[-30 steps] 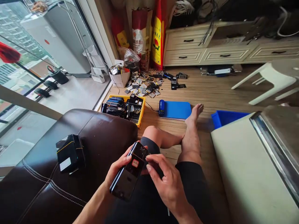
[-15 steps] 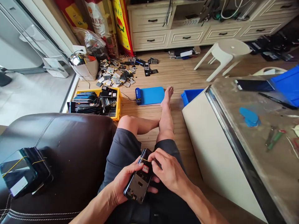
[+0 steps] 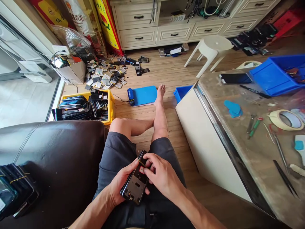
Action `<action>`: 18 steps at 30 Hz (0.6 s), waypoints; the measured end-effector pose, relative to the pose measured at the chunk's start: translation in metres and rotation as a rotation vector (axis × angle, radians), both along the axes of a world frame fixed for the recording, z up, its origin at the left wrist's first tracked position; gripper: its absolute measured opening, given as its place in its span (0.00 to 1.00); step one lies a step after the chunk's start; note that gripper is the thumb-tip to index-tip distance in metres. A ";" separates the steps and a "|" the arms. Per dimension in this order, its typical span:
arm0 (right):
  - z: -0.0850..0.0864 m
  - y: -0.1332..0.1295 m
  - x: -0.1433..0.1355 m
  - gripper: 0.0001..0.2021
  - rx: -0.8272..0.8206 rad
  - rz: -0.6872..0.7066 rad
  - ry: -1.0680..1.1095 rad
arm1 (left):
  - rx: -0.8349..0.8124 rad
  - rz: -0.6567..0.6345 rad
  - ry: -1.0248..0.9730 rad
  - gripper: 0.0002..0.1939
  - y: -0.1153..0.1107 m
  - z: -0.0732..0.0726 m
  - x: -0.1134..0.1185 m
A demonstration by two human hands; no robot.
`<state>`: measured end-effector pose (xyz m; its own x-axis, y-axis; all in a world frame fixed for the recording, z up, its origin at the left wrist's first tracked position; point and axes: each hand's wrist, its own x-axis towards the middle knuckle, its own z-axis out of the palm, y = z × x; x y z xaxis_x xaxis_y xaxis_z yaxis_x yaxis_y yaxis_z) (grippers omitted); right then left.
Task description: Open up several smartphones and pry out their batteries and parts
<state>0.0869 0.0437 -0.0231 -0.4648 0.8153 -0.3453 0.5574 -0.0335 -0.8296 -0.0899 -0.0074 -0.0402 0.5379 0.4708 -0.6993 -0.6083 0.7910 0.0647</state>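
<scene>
Above my lap, my left hand (image 3: 119, 181) grips a dark phone (image 3: 135, 184) from its left side, thumb along the edge and fingers underneath. The phone has its back off, showing inner plates and a small red-and-white label (image 3: 141, 170). A thin yellow rubber band (image 3: 141, 162) crosses its upper part. My right hand (image 3: 160, 171) is bent over the phone's upper right, its curled fingers at the band and its thumb close to the label. Part of the band is hidden by those fingers.
On the brown sofa (image 3: 64, 152) lies a banded phone stack (image 3: 16, 190). A yellow crate (image 3: 111, 108) of phone parts, a battery pile (image 3: 105, 74) and a blue mat (image 3: 145, 95) are on the floor. At right, a table (image 3: 228, 133) carries tape (image 3: 276, 121), tweezers (image 3: 286, 178) and a blue bin (image 3: 274, 76).
The view has swung right, showing more of the table. My right fingers have shifted on the band, with the index finger now reaching the phone's top edge. My left hand keeps its hold.
</scene>
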 end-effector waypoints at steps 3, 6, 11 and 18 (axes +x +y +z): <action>0.004 0.003 0.002 0.12 -0.066 0.022 0.030 | -0.022 -0.050 -0.031 0.26 -0.002 -0.004 -0.001; 0.011 0.009 0.006 0.12 -0.152 0.057 0.070 | 0.021 -0.056 -0.056 0.22 -0.001 -0.004 -0.001; 0.021 0.009 0.015 0.08 -0.231 0.028 0.177 | 0.154 0.037 0.031 0.13 0.002 0.001 0.003; -0.004 0.004 0.026 0.08 0.079 -0.370 0.119 | 0.282 -0.151 0.042 0.28 0.002 0.006 0.006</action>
